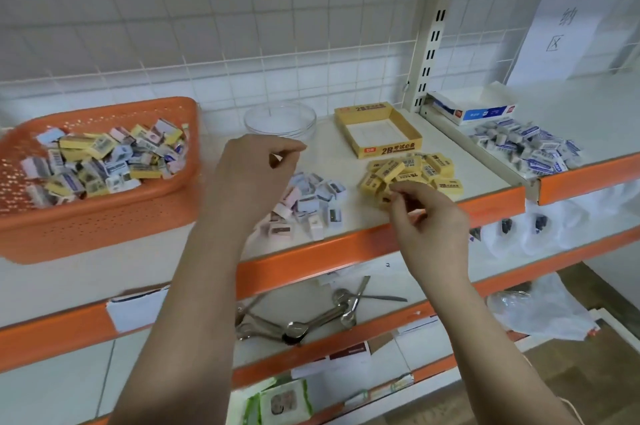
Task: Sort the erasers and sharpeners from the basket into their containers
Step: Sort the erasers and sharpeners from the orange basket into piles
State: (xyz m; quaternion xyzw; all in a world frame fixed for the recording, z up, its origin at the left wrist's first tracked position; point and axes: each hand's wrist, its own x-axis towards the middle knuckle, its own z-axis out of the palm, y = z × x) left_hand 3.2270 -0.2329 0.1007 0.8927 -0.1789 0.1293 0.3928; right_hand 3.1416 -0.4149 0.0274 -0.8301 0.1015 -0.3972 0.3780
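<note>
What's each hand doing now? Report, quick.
Left hand: fingers curled, held above the sharpener pile; contents cannot be told.
Right hand: fingers curled at the yellow erasers; grip unclear.

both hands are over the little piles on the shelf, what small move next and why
Probably reach the left hand back to the orange basket: it is full of mixed pieces, and neither hand clearly holds anything. The right hand hovers by the yellow eraser pile, with the sharpener pile beside it.
</note>
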